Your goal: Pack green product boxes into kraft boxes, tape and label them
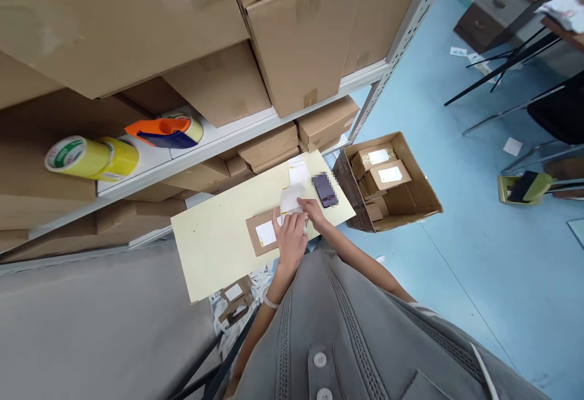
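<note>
A small brown cardboard box (pixel 252 234) with a white label (pixel 266 234) lies on a pale yellow board. My left hand (pixel 292 242) is over the right part of this box, fingers bent down and the outermost one apart from the rest. White label paper (pixel 291 198) rises just beyond the fingers and also shows between my hands. My right hand (pixel 314 212) pinches this paper at its right edge. The left fingertips seem closed on its lower part, though they are partly hidden. Beyond lies another white label sheet (pixel 298 171), with a dark phone (pixel 325 190) to the right.
The board (pixel 214 235) stands against a metal shelf (pixel 255 121) stacked with cartons. Yellow tape rolls (pixel 98 157) and an orange-and-blue tape dispenser (pixel 162 132) lie on it. At right, an open carton (pixel 422 196) holds labelled boxes. Paper scraps (pixel 228 339) lie below the board.
</note>
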`<control>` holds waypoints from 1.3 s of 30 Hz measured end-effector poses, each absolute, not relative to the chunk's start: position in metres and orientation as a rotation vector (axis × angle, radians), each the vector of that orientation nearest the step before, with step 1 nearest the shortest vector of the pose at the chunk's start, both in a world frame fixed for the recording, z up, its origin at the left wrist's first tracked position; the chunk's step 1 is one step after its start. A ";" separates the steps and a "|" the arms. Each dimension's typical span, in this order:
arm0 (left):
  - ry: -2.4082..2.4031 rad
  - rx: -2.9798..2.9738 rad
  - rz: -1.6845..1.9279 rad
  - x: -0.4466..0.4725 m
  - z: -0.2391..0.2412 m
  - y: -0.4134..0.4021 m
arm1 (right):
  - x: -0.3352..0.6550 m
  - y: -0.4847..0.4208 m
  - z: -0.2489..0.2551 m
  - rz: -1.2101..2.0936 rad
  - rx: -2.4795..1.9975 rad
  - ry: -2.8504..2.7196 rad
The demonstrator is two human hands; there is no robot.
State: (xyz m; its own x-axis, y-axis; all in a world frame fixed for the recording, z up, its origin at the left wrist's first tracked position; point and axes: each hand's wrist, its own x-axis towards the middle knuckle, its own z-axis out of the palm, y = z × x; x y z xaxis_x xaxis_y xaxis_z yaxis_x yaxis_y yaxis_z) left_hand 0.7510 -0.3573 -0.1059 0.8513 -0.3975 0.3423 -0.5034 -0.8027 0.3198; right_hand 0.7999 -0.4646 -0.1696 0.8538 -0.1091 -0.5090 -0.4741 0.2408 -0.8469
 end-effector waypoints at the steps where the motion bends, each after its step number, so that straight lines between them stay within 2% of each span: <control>1: -0.661 2.629 0.377 0.751 -0.104 -0.354 | 0.799 -0.463 -0.169 0.248 -1.338 0.536; 13: -0.641 2.588 0.356 0.748 -0.102 -0.315 | 0.783 -0.444 -0.177 0.142 -1.479 0.540; 19: -0.537 2.448 0.490 0.747 -0.095 -0.302 | 0.786 -0.445 -0.156 0.170 -1.320 0.707; 27: -0.478 2.339 0.682 0.735 -0.090 -0.277 | 0.786 -0.442 -0.147 0.088 -1.271 0.602; 34: -0.515 2.399 0.798 0.731 -0.084 -0.265 | 0.791 -0.427 -0.119 0.392 -1.316 0.460; 39: -0.472 2.437 0.819 0.732 -0.082 -0.258 | 0.774 -0.418 -0.098 0.439 -1.189 0.335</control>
State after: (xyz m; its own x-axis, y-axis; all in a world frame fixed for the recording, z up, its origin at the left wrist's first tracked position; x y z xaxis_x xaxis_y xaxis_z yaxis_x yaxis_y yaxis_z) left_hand 0.7320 -0.2580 -0.0821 0.7564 -0.1563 0.6351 -0.4715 -0.8033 0.3639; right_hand 0.7736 -0.4179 -0.0985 0.8682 0.1516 -0.4725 -0.4958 0.3052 -0.8131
